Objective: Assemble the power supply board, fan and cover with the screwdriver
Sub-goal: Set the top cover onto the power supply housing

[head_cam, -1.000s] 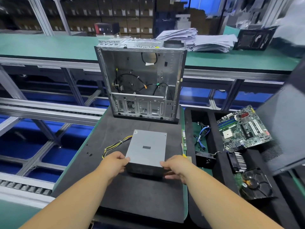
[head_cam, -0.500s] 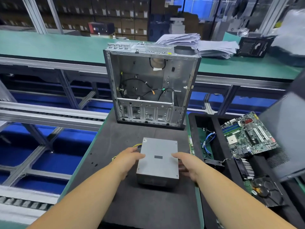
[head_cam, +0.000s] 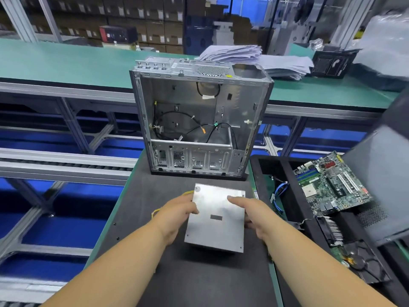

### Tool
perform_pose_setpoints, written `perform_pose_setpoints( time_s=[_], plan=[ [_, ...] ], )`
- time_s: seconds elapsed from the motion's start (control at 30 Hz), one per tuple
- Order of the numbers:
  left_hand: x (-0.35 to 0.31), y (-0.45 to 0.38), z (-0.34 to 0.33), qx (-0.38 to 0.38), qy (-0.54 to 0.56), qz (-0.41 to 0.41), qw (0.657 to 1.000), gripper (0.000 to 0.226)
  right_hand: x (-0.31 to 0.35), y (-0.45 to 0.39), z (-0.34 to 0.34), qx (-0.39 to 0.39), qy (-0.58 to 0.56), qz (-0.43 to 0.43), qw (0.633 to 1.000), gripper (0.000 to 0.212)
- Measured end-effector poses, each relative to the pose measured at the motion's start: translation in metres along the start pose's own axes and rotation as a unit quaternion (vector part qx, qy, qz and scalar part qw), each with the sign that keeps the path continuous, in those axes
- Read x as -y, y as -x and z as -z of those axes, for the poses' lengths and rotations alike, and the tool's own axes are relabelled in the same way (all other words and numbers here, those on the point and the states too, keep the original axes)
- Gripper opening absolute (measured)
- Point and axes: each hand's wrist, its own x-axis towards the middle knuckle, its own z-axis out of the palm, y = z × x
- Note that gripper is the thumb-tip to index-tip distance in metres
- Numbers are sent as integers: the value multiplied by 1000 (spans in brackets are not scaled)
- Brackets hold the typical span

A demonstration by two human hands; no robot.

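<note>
A grey metal power supply box [head_cam: 215, 220] is on the dark mat, with yellow wires trailing from its left side. My left hand [head_cam: 177, 212] grips its left edge, thumb over the top face. My right hand [head_cam: 250, 210] holds its right side, thumb lying straight on the top. Behind it stands the open silver computer case [head_cam: 199, 122], upright, with black cables inside. A green motherboard [head_cam: 332, 185] lies in the black tray at the right. A black fan [head_cam: 363, 264] sits lower in that tray. The dark cover panel [head_cam: 380, 180] leans at the far right.
The dark mat [head_cam: 199, 273] covers the bench in front of me. The black foam tray [head_cam: 287, 196] at the right also holds a blue cable [head_cam: 280, 194] and a finned heatsink [head_cam: 332, 230]. A stack of papers [head_cam: 243, 55] lies on the green bench behind. A roller conveyor runs at the left.
Both hands slid from the box's near corners forward along its sides. The box has been moved toward the case and lifted at the near end. The view shifted left.
</note>
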Motion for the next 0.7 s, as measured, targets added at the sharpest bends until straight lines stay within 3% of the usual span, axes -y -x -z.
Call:
perform_pose_setpoints(
  time_s=[0.13,0.23,0.37,0.47,0.6,0.7],
  plan=[
    [-13,0,3,-4,4,-70,998,53,14,1,2,15,-13,80,997,39],
    [-10,3,6,18,-3,-93,995,58,10,3,1,-18,-19,103,994,48],
    [-1,9,18,-46,-26,-67,996,43,3,9,1,-46,-93,96,990,51],
    [-4,16,29,-109,-136,-17,985,27,-1,15,1,-61,-95,86,990,54],
    [-15,32,24,-114,-239,10,964,28,-9,18,-3,-93,-71,78,990,57],
    [-13,44,16,-109,-272,12,956,29,-14,22,-5,-116,-41,88,989,46]
  ],
)
